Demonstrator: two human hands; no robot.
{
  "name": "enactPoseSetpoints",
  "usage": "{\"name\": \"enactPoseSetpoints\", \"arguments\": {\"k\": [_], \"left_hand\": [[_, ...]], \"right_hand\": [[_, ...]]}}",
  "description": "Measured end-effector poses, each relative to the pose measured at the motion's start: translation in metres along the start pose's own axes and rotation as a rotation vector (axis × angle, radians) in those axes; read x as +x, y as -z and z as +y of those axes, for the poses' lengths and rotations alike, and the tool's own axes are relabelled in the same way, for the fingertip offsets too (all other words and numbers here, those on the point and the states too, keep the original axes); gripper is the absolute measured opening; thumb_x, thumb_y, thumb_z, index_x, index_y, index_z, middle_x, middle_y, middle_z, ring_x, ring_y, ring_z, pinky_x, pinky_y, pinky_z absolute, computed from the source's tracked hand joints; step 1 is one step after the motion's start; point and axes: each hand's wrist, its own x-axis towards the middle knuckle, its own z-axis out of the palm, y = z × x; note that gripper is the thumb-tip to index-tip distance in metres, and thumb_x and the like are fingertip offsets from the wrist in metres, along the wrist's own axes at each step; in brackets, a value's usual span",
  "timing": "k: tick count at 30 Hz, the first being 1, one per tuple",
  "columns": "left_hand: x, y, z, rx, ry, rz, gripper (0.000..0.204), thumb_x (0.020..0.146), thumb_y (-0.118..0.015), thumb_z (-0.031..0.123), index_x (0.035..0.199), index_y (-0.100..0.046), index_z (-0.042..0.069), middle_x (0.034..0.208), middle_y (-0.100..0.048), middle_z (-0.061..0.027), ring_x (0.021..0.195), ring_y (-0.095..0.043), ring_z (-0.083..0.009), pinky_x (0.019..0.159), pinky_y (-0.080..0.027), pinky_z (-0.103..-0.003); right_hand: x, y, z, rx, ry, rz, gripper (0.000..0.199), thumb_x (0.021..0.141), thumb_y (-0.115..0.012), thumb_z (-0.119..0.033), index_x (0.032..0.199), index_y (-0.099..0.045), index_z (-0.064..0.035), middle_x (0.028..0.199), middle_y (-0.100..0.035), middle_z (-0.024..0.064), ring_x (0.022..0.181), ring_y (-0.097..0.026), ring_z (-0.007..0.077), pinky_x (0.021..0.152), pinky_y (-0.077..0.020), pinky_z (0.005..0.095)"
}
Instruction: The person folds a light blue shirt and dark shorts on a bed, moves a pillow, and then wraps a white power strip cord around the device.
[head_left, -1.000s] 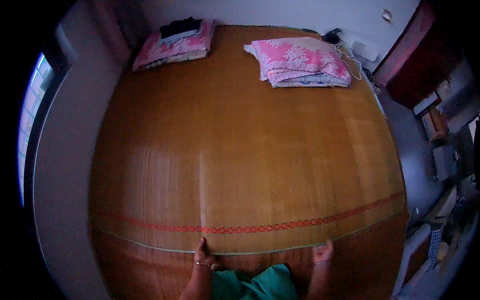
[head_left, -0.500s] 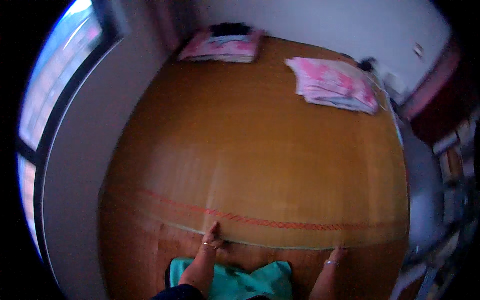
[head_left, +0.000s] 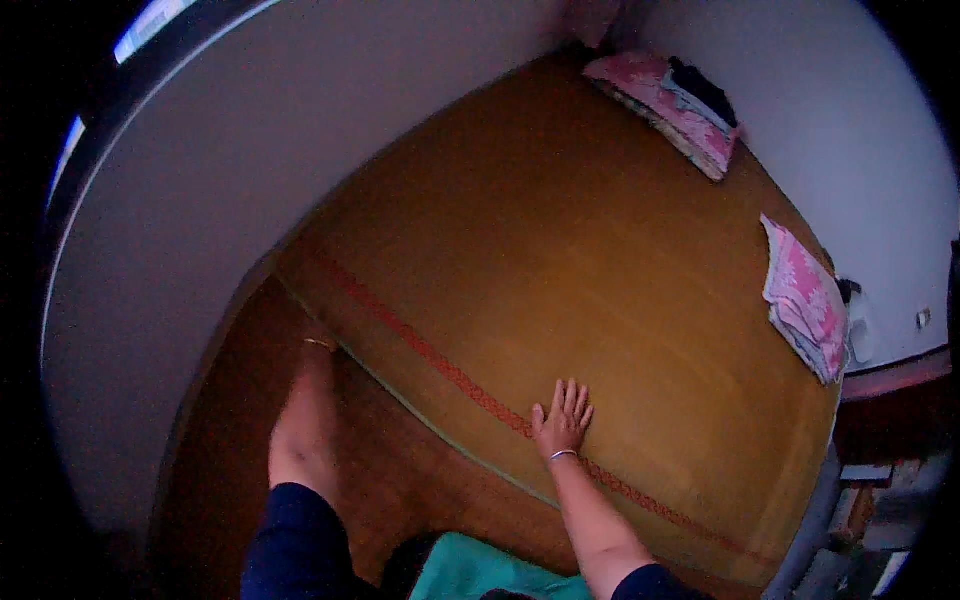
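A large woven brown mat (head_left: 520, 250) with a reddish patterned stripe and a pale green edging lies over a reddish-brown surface (head_left: 240, 440). My right hand (head_left: 563, 422) is laid flat on the mat across the stripe, fingers spread and holding nothing. A pale bangle circles that wrist. Over at the far left, my left hand (head_left: 316, 329) is by the corner of the mat's near edge, below a gold-coloured bangle. Its fingers are lost in the dimness, so whether they grip the edging cannot be made out.
Folded pink-and-white bedding (head_left: 700, 140) with dark cloth on top sits at the far corner. Another folded pink piece (head_left: 808, 300) rests by the right edge. A grey wall (head_left: 200, 200) bounds the left side; teal cloth (head_left: 490, 570) is directly below me.
My view has swung left. My left hand has reached out to the mat's left corner, while my right hand has moved from the near edge onto the mat, fingers spread.
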Motion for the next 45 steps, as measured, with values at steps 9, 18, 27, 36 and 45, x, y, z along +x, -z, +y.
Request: {"name": "enactPoseSetpoints", "arguments": {"k": [9,18,27,36,45], "left_hand": [[0.033,-0.005,0.084,0.719,-0.176,0.153,0.043,0.079,-0.053,0.018,0.118,-0.042,0.002,0.118,-0.046,-0.0106,0.105,-0.045,-0.0249,0.091,-0.037,-0.038],[-0.134,-0.125,-0.083,1.343,-0.857,-0.157,0.041,0.075,-0.055,0.01,0.115,-0.046,0.004,0.117,-0.047,-0.0113,0.105,-0.047,-0.0237,0.091,-0.037,-0.037],[-0.392,-0.364,-0.5,1.736,-1.172,-1.2,0.054,0.077,-0.053,0.035,0.124,-0.037,0.015,0.134,-0.027,-0.0115,0.125,-0.022,-0.0285,0.101,-0.017,-0.048],[-0.407,-0.417,-0.621,2.063,-1.229,-1.225,0.057,0.079,-0.045,0.041,0.129,-0.032,0.018,0.138,-0.02,-0.0115,0.127,-0.017,-0.031,0.1,-0.009,-0.053],[-0.401,-0.438,-0.624,2.183,-1.036,-1.225,0.059,0.074,-0.05,0.043,0.126,-0.035,0.019,0.135,-0.025,-0.0121,0.125,-0.019,-0.0332,0.098,-0.009,-0.056]], "right_hand": [[0.016,-0.014,-0.038,-0.021,-0.024,0.02,0.063,0.075,-0.052,-0.034,0.128,-0.031,-0.0063,0.136,-0.023,0.0118,0.128,-0.013,0.0335,0.101,-0.0098,0.0505],[0.02,0.023,-0.001,0.302,0.03,0.037,0.056,0.076,-0.054,-0.028,0.125,-0.035,-0.0086,0.132,-0.028,0.0124,0.126,-0.019,0.0312,0.101,-0.0158,0.0497],[-0.053,0.112,0.355,0.097,-0.406,0.351,0.048,0.078,-0.054,-0.024,0.122,-0.04,-0.0101,0.131,-0.031,0.0107,0.123,-0.024,0.0309,0.099,-0.0187,0.0497],[0.099,0.152,0.637,0.077,-0.408,0.489,0.05,0.082,-0.049,-0.03,0.125,-0.035,-0.0093,0.134,-0.027,0.0116,0.125,-0.02,0.0316,0.099,-0.0179,0.0521],[0.204,0.147,0.713,-0.057,-0.601,0.365,0.05,0.081,-0.047,-0.03,0.126,-0.036,-0.0101,0.133,-0.029,0.0101,0.125,-0.023,0.0295,0.101,-0.0146,0.0483]]}}
